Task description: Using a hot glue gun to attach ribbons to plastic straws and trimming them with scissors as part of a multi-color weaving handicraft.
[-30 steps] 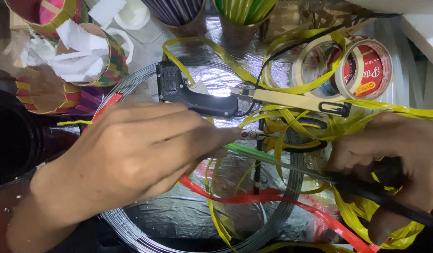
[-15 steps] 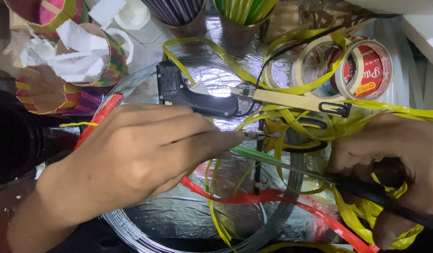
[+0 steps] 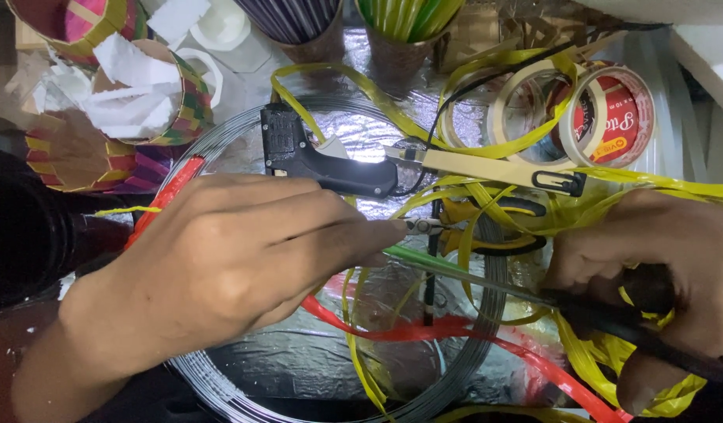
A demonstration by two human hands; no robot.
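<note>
My left hand (image 3: 236, 258) pinches the end of a thin green strip (image 3: 428, 262) between thumb and fingertips, over a coil of grey wire (image 3: 455, 376). My right hand (image 3: 659, 266) grips the black handles of a pair of scissors (image 3: 612, 317), whose long blades reach left along the green strip. Yellow plastic strips (image 3: 612, 352) bunch under and around my right hand. A red strip (image 3: 424, 329) runs across beneath both hands.
A black glue gun (image 3: 322, 160) lies on silver foil behind my left hand. Tape rolls (image 3: 604, 117) and a cream utility knife (image 3: 486, 168) sit at the back right. Woven paper cups (image 3: 142, 102) with white scraps stand at the back left; cups of strips (image 3: 400, 23) behind.
Both hands stay nearly still. My left hand has eased slightly along the green strip and the scissor blades hold their place.
</note>
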